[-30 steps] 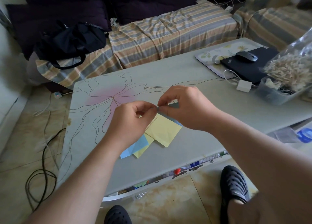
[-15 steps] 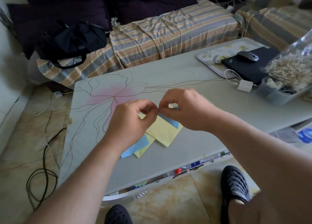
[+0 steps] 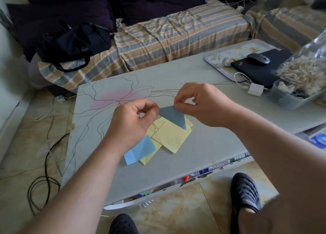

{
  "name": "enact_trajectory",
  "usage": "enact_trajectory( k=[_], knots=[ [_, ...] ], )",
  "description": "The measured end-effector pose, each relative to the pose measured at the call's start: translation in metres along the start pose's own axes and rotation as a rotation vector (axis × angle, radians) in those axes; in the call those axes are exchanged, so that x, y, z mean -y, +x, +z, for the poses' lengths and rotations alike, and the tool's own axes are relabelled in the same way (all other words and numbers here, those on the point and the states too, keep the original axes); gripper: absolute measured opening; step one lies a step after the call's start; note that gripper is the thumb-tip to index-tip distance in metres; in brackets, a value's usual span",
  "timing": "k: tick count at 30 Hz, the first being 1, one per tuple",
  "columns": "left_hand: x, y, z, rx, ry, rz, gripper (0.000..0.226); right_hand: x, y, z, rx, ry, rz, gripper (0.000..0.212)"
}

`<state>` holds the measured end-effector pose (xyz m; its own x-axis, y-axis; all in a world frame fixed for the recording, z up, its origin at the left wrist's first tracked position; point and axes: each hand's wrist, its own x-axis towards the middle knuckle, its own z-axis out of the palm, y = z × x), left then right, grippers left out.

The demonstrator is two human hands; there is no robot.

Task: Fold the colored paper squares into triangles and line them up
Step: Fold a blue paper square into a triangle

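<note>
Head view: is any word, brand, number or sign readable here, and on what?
None can be read.
Black laptop: a small light mark at its near corner, too blurred to read.
Items under the table's front edge: printed labels, too small to read.
Folded blue paper, yellow squares: no print visible.

Head view, down onto table (image 3: 202, 156)

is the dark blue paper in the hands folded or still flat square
Folded: the dark blue paper shows as a triangle, pinched by the left hand and right hand.
</note>
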<state>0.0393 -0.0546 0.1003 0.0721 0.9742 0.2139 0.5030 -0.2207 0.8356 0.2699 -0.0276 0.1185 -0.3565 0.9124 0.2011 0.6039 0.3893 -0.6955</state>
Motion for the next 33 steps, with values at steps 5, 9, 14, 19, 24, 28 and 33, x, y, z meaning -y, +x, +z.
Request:
enact_trajectory(
  k=[5, 9, 14, 19, 24, 28, 33],
  knots=[
    [0.002, 0.0, 0.0, 0.02, -0.049, -0.011, 0.006, 0.002, -0.003, -0.007, -0.007, 0.012, 0.059, 0.017],
    [0.002, 0.0, -0.001, 0.031, -0.078, -0.04, 0.01, 0.003, -0.005, -0.007, 0.037, 0.055, 0.112, 0.019],
    [0.003, -0.004, 0.001, 0.058, 0.033, -0.025, 0.005, 0.005, -0.006, -0.002, 0.104, 0.009, 0.12, 0.02],
    [-0.001, -0.007, 0.009, 0.091, 0.099, 0.036, 0.011, 0.005, -0.005, 0.007, 0.133, -0.062, 0.074, 0.021],
    [-0.006, -0.006, 0.006, 0.124, 0.141, 0.04, 0.019, 0.007, -0.005, 0.007, 0.145, -0.038, 0.064, 0.02],
    [-0.003, -0.004, -0.001, 0.097, 0.119, -0.012, 0.011, 0.005, -0.004, 0.002, 0.108, -0.015, 0.09, 0.021],
    [0.001, -0.002, -0.002, 0.092, 0.067, -0.055, 0.013, 0.003, -0.005, -0.002, 0.095, 0.043, 0.12, 0.018]
  ],
)
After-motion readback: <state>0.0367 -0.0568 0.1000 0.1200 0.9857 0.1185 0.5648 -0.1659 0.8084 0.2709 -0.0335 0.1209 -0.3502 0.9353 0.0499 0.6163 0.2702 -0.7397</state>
